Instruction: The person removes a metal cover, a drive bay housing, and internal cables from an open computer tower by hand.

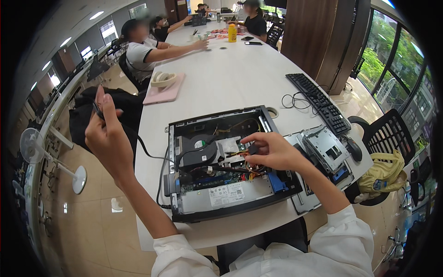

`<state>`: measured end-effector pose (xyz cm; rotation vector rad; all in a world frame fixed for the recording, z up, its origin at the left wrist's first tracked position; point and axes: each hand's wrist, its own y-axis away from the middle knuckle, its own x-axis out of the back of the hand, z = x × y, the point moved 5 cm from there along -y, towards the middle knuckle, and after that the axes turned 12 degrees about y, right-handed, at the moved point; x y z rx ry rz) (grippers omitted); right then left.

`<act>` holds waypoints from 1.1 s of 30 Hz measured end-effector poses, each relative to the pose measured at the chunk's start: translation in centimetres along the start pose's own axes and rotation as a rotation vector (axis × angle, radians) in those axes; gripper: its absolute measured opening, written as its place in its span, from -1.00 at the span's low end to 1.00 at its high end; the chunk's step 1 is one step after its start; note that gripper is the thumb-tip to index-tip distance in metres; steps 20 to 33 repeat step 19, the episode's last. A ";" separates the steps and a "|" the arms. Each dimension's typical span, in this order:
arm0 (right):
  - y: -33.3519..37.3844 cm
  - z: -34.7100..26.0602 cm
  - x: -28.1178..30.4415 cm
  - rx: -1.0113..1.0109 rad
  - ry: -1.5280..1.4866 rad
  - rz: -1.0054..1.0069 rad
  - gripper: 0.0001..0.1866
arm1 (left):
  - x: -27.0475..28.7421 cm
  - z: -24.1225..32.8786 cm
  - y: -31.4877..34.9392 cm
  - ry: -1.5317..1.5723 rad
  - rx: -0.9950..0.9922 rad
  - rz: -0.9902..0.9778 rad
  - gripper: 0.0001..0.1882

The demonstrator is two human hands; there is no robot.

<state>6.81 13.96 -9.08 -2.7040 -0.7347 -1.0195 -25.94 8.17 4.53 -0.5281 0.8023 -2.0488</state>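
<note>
An opened desktop computer case (230, 210) lies flat on the white table in front of me. Raised off the table's left side, my left hand (108, 134) pinches a black cable (145, 150), which runs down to the case. Over the inside of the case, my right hand (272, 150) is closed on a small black connector (253, 148) with coloured wires leading from it. Left of those fingers sits a round black fan housing (198, 152). A silver power supply (226, 194) with a white label fills the near edge. My fingers partly hide the connector.
Metal drive brackets (327, 147) lie right of the case, beside a black mouse (354, 150) and a black keyboard (318, 99). Cream headphones (162, 79) rest on a pink laptop (159, 94). A tape roll (273, 112) stands behind the case. People sit farther along the table (221, 69).
</note>
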 end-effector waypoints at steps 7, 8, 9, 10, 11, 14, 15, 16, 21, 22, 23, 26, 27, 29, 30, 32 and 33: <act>0.6 -1.2 -0.5 -0.070 -0.119 -0.080 -0.61 | -3.3 -2.4 0.1 1.163 0.473 -0.425 -0.39; 0.7 -1.5 -0.7 -0.071 -0.138 -0.096 -0.60 | -3.2 -2.4 0.2 1.104 0.488 -0.376 -0.35; 0.7 -1.5 -0.8 -0.068 -0.137 -0.087 -0.60 | -3.0 -2.4 0.3 1.109 0.481 -0.382 -0.35; 0.6 -1.4 -1.1 -0.046 -0.145 -0.134 -0.61 | -2.5 -2.0 0.2 0.951 0.375 -0.397 -0.35; 0.5 -1.4 -1.4 -0.025 -0.154 -0.183 -0.63 | -2.1 -1.5 0.1 0.792 0.270 -0.408 -0.34; 0.5 -0.5 -1.1 0.108 -0.085 -0.212 -0.59 | -2.6 0.3 0.9 0.583 0.207 -0.431 -0.32; 0.5 -0.3 -1.1 0.160 -0.158 -0.191 -0.54 | -2.9 0.9 1.3 0.518 0.185 -0.540 -0.32; 0.9 -1.2 -0.5 0.133 -0.056 -0.219 -0.42 | -2.9 1.4 1.7 0.514 0.178 -0.648 -0.32; 1.0 -1.3 -1.0 0.126 0.327 -0.058 -0.35 | -2.9 2.8 3.2 0.512 0.146 -0.793 -0.35; 1.0 -1.3 -1.0 0.126 0.327 -0.058 -0.35 | -2.9 2.8 3.2 0.512 0.146 -0.793 -0.35; 1.0 -1.3 -1.0 0.126 0.327 -0.058 -0.35 | -2.9 2.8 3.2 0.512 0.146 -0.793 -0.35; 1.0 -1.3 -1.0 0.126 0.327 -0.058 -0.35 | -2.9 2.8 3.2 0.512 0.146 -0.793 -0.35; 1.0 -1.3 -1.0 0.126 0.327 -0.058 -0.35 | -2.9 2.8 3.2 0.512 0.146 -0.793 -0.35; 1.0 -1.3 -1.0 0.126 0.327 -0.058 -0.35 | -2.9 2.8 3.2 0.512 0.146 -0.793 -0.35; 1.0 -1.3 -1.0 0.126 0.327 -0.058 -0.35 | -2.9 2.8 3.2 0.512 0.146 -0.793 -0.35; 1.0 -1.3 -1.0 0.126 0.327 -0.058 -0.35 | -2.9 2.8 3.2 0.512 0.146 -0.793 -0.35; 1.0 -1.3 -1.0 0.126 0.327 -0.058 -0.35 | -2.9 2.8 3.2 0.512 0.146 -0.793 -0.35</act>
